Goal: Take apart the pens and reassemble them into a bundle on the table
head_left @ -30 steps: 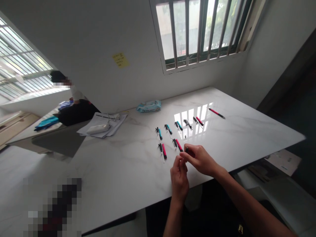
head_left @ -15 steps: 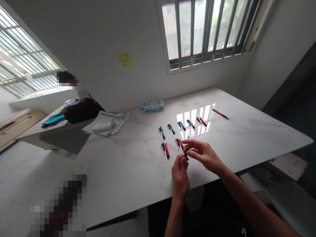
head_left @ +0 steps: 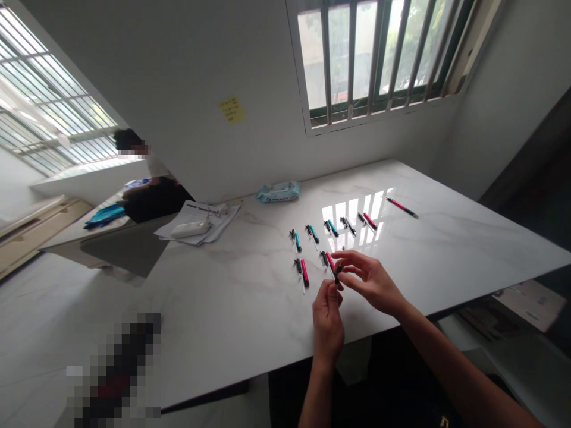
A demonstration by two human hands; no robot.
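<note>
The left hand (head_left: 328,321) and right hand (head_left: 370,284) are working together just above the white marble surface (head_left: 223,303), both closing on a small black pen part (head_left: 338,274). The right thumb and fingers (head_left: 350,257) are curled nearly shut, pinching it from above and the side, while the left fingertips (head_left: 333,291) are gripping its lower end; the fingers hide how much of it each hand is bearing. Working at the fingertips, with the hands raised over the surface, is keeping this small part in view and clear of the neighbouring pieces. Almost under the right hand lies a pink-barrelled pen (head_left: 330,260) with a black piece (head_left: 323,258) just beside it, and a similar pink pen (head_left: 304,272) is lying to its left. A back row of teal pens (head_left: 314,233) runs roughly parallel, ending in a pink one (head_left: 370,221), and a lone pink pen (head_left: 402,207) is lying farther right. Papers (head_left: 198,223) and a wet-wipes pack (head_left: 278,192) are resting beyond, while a co-worker (head_left: 147,178) is sitting off to the left.
</note>
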